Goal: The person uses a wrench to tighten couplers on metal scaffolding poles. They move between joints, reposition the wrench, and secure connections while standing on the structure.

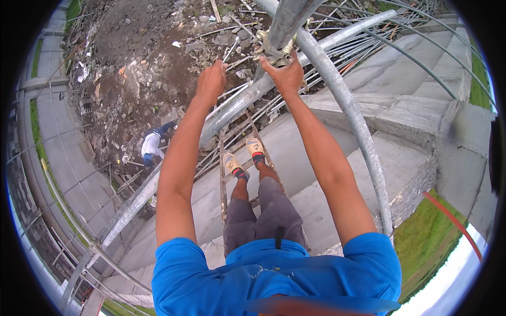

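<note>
My right hand (287, 76) reaches up and grips a brass-coloured scaffold clamp (275, 45), thumb and fingers on either side of its lower part. The clamp sits where an upright steel pipe (291, 22) meets other galvanized pipes. To the left of it, my left hand (212, 80) is closed in a fist. A slim metal rod (232, 48) sticks up from that fist, and the rest of it is hidden by the fingers. Under both forearms runs a long slanting pipe (232, 115). A curved-looking pipe (342, 89) passes right of my right hand.
My sandalled feet (242, 155) stand on a narrow ladder (223, 184). Far below, a person (153, 143) in a light top bends over rocky soil (132, 58). Concrete ledges (390, 118) lie to the right, beside a stack of loose pipes (363, 48). More scaffold pipes (95, 247) cross at lower left.
</note>
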